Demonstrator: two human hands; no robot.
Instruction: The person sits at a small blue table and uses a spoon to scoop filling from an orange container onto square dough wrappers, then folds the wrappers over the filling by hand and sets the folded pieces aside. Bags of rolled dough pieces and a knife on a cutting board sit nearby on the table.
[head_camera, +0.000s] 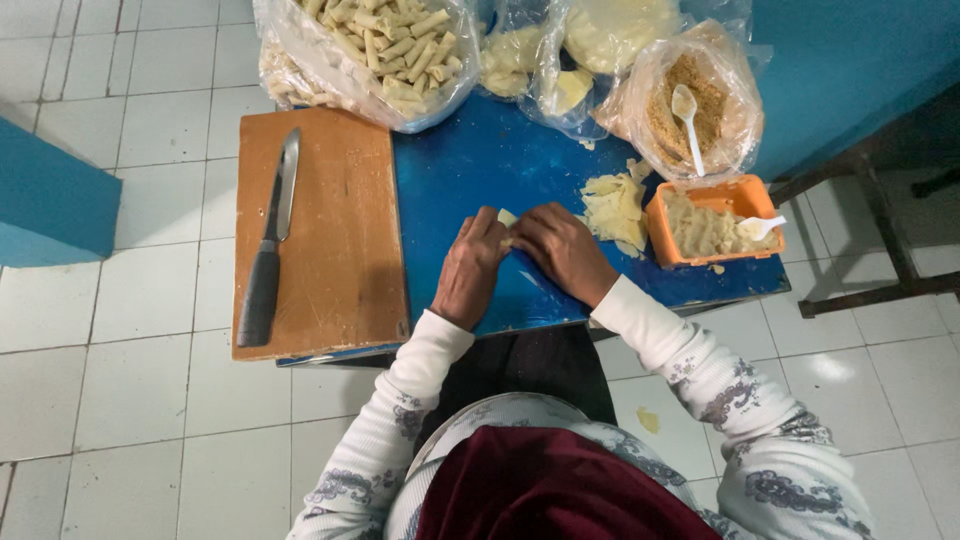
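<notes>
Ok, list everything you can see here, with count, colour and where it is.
Table: one, blue, centre.
Cutting board: one, brown wood, table's left side.
Knife: one, black handle, lying on the board.
Bag of rolled pieces: one, clear, pale contents, top left.
Bag of crumbs: one, clear, brown contents with a white spoon, top right.
Tub: one, orange, pale filling and a white spoon, right.
Wrapper stack: pale yellow, beside the tub.
Left hand, right hand: both on a pale wrapper.

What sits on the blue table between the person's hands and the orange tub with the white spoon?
In the head view, a loose pile of pale thin dough sheets lies on the blue table, between the right hand and the orange plastic tub.
</notes>
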